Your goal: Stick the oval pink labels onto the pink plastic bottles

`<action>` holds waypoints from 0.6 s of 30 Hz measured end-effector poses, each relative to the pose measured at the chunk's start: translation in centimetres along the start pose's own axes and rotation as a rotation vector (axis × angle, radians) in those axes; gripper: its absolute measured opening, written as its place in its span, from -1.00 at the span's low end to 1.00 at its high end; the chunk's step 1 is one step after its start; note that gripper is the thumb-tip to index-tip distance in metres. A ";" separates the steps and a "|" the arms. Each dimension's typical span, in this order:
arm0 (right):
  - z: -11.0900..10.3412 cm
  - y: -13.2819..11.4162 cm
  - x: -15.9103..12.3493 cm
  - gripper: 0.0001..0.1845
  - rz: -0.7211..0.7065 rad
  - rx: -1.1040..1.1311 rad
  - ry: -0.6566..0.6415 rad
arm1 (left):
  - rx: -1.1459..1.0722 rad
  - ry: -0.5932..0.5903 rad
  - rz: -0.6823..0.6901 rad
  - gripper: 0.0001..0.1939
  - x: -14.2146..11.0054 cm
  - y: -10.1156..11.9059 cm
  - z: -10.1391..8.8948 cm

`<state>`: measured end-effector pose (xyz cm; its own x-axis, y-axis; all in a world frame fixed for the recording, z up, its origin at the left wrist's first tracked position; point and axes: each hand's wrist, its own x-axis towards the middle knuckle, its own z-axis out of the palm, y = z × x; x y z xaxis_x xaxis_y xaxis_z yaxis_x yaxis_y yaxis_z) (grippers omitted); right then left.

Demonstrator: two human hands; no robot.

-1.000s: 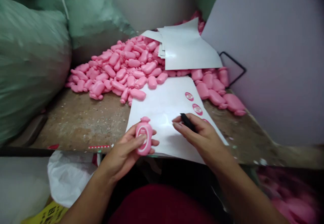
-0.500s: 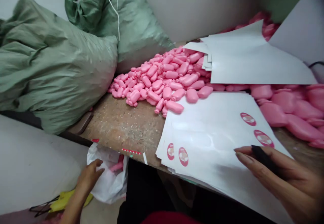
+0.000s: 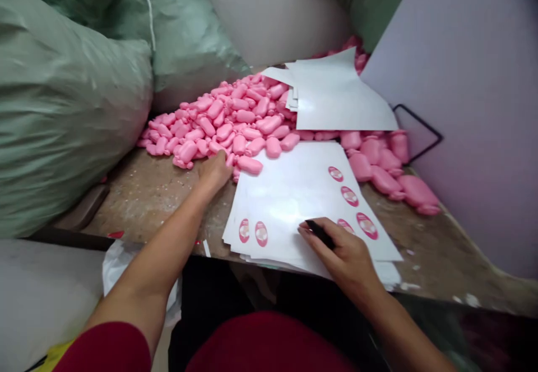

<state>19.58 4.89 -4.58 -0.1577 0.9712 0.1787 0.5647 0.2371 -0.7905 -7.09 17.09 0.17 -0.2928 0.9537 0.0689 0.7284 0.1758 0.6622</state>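
A heap of small pink plastic bottles [image 3: 235,117] covers the back of the worn table [image 3: 159,193]. My left hand [image 3: 215,171] reaches to the near edge of the heap, fingers curled over a bottle there; I cannot see whether it grips one. In front lies a stack of white sticker sheets [image 3: 294,198] with several oval pink labels [image 3: 349,196]. My right hand [image 3: 340,251] rests on the sheet near its front edge, fingers pinched on a thin black tool [image 3: 320,233].
Big green sacks [image 3: 71,97] crowd the left and back. More white sheets [image 3: 336,94] lie on the heap at the back. A pale board [image 3: 462,97] stands at the right. A white plastic bag [image 3: 115,263] hangs below the table's front edge.
My left hand put the labelled pink bottle down into the white bag at the lower left, then came up and reached to the heap. My right hand stayed on the sheet.
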 end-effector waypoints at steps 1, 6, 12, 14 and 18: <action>0.0 0.0 -0.1 -0.75 -0.017 -0.015 -0.004 | -0.026 0.005 -0.018 -0.84 0.2 -0.2 0.2; -0.7 -0.3 0.2 -0.76 0.008 -0.023 -0.058 | -0.258 0.118 -0.053 -0.73 -1.3 -2.5 -1.5; -1.5 -0.3 0.7 -0.77 0.031 0.044 -0.081 | -0.776 0.216 -0.223 -0.70 -5.7 -3.6 -4.2; -1.4 -0.3 0.8 -0.79 0.011 -0.021 -0.088 | -0.932 0.166 -0.297 -0.76 -6.7 -3.1 -4.5; -1.0 -0.3 0.7 -0.81 -0.051 -0.185 -0.121 | -1.350 0.130 -0.475 -0.95 -8.0 -1.4 -4.2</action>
<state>20.09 5.55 -3.60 -0.2796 0.9506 0.1350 0.6909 0.2968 -0.6592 -8.38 8.24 1.77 -0.4442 0.8297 -0.3381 -0.5647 0.0336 0.8246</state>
